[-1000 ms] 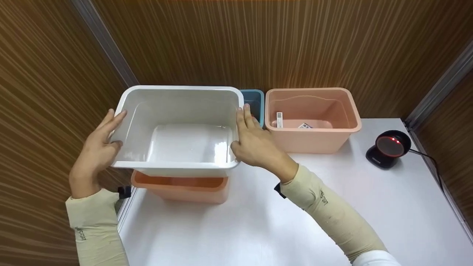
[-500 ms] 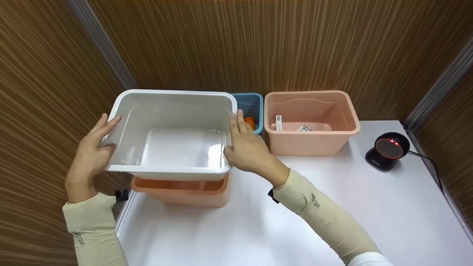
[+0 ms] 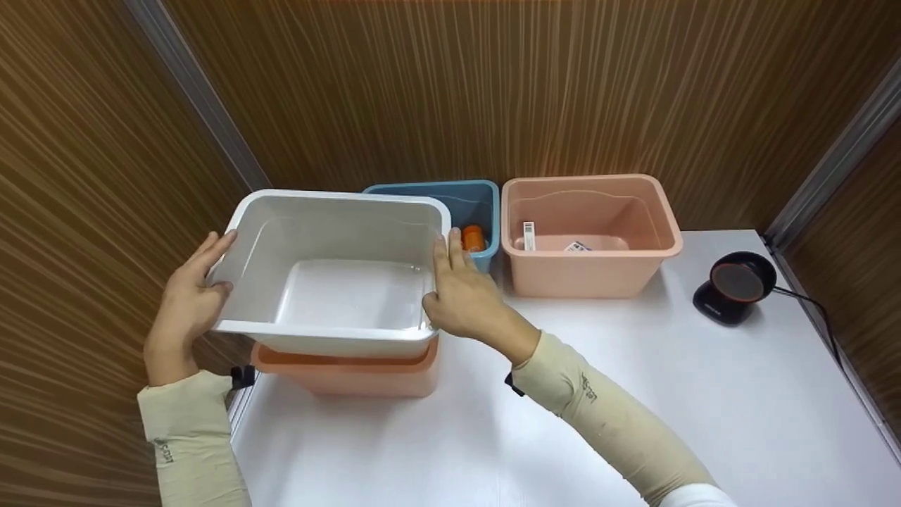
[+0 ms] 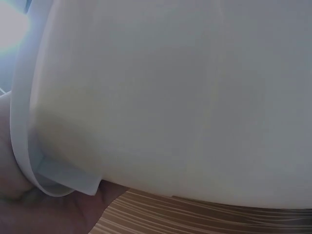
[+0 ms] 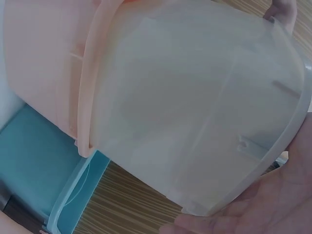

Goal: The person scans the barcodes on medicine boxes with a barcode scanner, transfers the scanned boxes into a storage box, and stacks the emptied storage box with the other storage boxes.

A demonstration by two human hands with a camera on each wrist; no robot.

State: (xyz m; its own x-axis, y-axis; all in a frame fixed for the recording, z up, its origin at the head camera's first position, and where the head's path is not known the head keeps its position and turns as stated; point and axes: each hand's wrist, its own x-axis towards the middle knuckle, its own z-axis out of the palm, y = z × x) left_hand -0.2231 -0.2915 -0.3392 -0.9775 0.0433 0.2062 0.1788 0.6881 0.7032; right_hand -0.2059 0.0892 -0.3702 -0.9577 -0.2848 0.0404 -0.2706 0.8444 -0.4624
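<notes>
A glossy white bin (image 3: 352, 296), with nothing in it, is tilted toward the head camera. My left hand (image 3: 186, 303) grips its left end, thumb and fingers at the rim. At the opposite end, my right hand (image 3: 468, 299) holds the rim with its index and middle fingers extended along the edge. Directly beneath is a peach bin (image 3: 366, 380), largely covered; in the right wrist view the white bin's lower part (image 5: 165, 87) sits at the peach rim (image 5: 87, 97). The left wrist view is mostly filled by the white bin's outer wall (image 4: 161, 97).
Behind the white bin stands a blue bin (image 3: 429, 189) holding an orange cylindrical item (image 3: 473, 238). Another peach bin (image 3: 591, 274) beside it contains a small white box (image 3: 529, 236) and a printed item (image 3: 578, 246). A black corded scanner (image 3: 739, 282) stands far right. Wood-patterned walls enclose the table.
Both hands have brought the white bin nearer and lower over the peach bin, exposing more of the blue bin and its orange item. The scanner's red lights have gone out.
</notes>
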